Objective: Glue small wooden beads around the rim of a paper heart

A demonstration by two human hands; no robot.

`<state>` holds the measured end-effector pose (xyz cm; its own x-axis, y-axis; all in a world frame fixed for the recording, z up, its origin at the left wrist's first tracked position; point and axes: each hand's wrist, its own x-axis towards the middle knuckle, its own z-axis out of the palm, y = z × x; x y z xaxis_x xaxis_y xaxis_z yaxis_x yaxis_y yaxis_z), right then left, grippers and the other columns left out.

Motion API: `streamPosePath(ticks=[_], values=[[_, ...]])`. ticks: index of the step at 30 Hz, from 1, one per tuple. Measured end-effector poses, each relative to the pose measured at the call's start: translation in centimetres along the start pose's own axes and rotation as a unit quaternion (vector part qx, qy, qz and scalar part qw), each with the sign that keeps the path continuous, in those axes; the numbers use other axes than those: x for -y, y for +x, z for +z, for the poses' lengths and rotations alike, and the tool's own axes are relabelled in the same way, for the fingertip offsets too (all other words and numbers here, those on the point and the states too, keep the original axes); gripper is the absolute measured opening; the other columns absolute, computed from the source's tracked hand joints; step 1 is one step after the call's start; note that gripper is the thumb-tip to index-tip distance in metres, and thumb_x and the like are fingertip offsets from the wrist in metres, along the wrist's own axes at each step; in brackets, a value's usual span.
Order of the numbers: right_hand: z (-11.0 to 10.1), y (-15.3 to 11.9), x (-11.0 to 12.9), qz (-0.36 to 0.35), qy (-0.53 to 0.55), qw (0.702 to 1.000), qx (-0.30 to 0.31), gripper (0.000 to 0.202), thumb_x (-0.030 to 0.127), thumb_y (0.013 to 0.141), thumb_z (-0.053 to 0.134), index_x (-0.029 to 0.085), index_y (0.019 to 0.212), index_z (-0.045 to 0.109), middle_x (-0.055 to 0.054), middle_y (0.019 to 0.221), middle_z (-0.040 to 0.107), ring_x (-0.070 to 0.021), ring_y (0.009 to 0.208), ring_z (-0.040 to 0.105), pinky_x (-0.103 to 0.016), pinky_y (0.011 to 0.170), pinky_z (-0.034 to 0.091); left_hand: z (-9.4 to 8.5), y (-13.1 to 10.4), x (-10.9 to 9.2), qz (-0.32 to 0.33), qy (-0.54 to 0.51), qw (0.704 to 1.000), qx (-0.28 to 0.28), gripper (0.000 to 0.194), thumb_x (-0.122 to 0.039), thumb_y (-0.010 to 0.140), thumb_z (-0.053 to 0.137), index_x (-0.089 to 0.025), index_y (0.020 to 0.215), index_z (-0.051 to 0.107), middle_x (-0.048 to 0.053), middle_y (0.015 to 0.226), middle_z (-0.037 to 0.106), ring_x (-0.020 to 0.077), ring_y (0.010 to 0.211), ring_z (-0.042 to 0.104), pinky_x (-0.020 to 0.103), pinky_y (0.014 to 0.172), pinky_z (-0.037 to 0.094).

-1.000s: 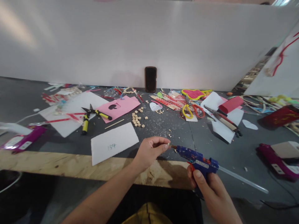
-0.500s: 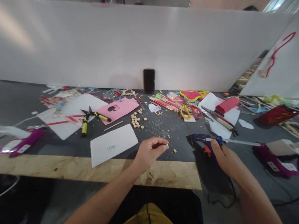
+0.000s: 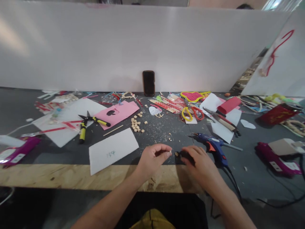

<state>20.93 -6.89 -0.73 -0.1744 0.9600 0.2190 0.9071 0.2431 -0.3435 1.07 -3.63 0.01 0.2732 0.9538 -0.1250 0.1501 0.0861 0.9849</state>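
My left hand (image 3: 152, 159) pinches a small pale piece (image 3: 170, 152) between thumb and forefinger, over the near part of the dark table. Facing it, my right hand (image 3: 199, 162) has its fingers curved and apart, with nothing seen between them. Just off its fingertips lies a small wooden bead-like piece (image 3: 176, 154). A blue glue gun (image 3: 214, 147) with an orange trigger lies on its side beyond the right hand, a glue stick jutting from its back. Several more small wooden pieces (image 3: 136, 124) sit in a loose group farther up to the left.
A white card (image 3: 114, 152) with a handwritten number lies left of my hands. Behind are pliers (image 3: 83, 124), pink paper (image 3: 121, 111), scissors (image 3: 190, 113) and a phone (image 3: 149, 83) against the white partition. A red can (image 3: 277, 114) and a purple device (image 3: 274, 160) stand right.
My right hand has let go of the glue gun, which now lies on the table, and has moved left to the wooden piece. My left hand keeps its pinch.
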Motion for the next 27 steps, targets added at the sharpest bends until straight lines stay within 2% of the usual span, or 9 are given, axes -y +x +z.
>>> streamPosePath(ticks=[5,14,18,23,27], values=[[1.1,0.7,1.4,0.006,-0.039,0.999,0.017,0.021,0.025,0.084,0.055,0.018,0.101,0.066,-0.009,0.103,0.063,-0.0264,0.097,0.051,-0.041,0.083,0.047,-0.2,-0.2,0.4,0.007,-0.001,1.0,0.004,0.017,-0.025,0.075,0.063,-0.015,0.087,0.069,0.003,0.079,0.07,0.0128,0.071,0.059,0.02,0.064,0.045],[1.6,0.9,1.3,-0.022,-0.031,0.999,0.009,0.017,0.022,0.088,0.049,0.019,0.09,0.065,-0.008,0.095,0.065,-0.0242,0.091,0.056,-0.042,0.084,0.045,-0.2,-0.1,0.9,0.014,0.009,1.0,0.008,0.015,-0.024,0.076,0.063,-0.017,0.087,0.07,0.002,0.081,0.071,0.0136,0.073,0.062,0.02,0.066,0.047],[1.3,0.4,1.6,-0.015,0.037,0.999,-0.01,0.014,0.023,0.087,0.049,0.02,0.091,0.062,-0.007,0.093,0.067,-0.0223,0.088,0.06,-0.039,0.08,0.047,0.0,-0.3,1.2,0.042,0.039,0.998,-0.001,0.014,-0.022,0.078,0.061,-0.019,0.088,0.07,0.001,0.084,0.071,0.0142,0.077,0.063,0.022,0.069,0.048],[0.1,-0.3,2.9,0.048,0.157,0.986,0.024,0.014,0.026,0.085,0.05,0.023,0.094,0.06,-0.002,0.087,0.07,-0.0159,0.078,0.065,-0.027,0.069,0.05,0.0,-0.7,1.0,0.113,0.131,0.985,0.0,0.017,-0.02,0.081,0.057,-0.023,0.09,0.071,0.0,0.087,0.071,0.0146,0.085,0.062,0.024,0.077,0.046],[-0.5,-0.6,3.5,0.057,0.18,0.982,0.029,0.014,0.026,0.085,0.049,0.023,0.093,0.06,-0.001,0.085,0.07,-0.0146,0.075,0.066,-0.025,0.067,0.05,0.0,-1.1,0.4,0.143,0.18,0.973,0.015,0.019,-0.02,0.084,0.054,-0.025,0.091,0.071,-0.001,0.084,0.071,0.0149,0.082,0.061,0.025,0.075,0.045]])
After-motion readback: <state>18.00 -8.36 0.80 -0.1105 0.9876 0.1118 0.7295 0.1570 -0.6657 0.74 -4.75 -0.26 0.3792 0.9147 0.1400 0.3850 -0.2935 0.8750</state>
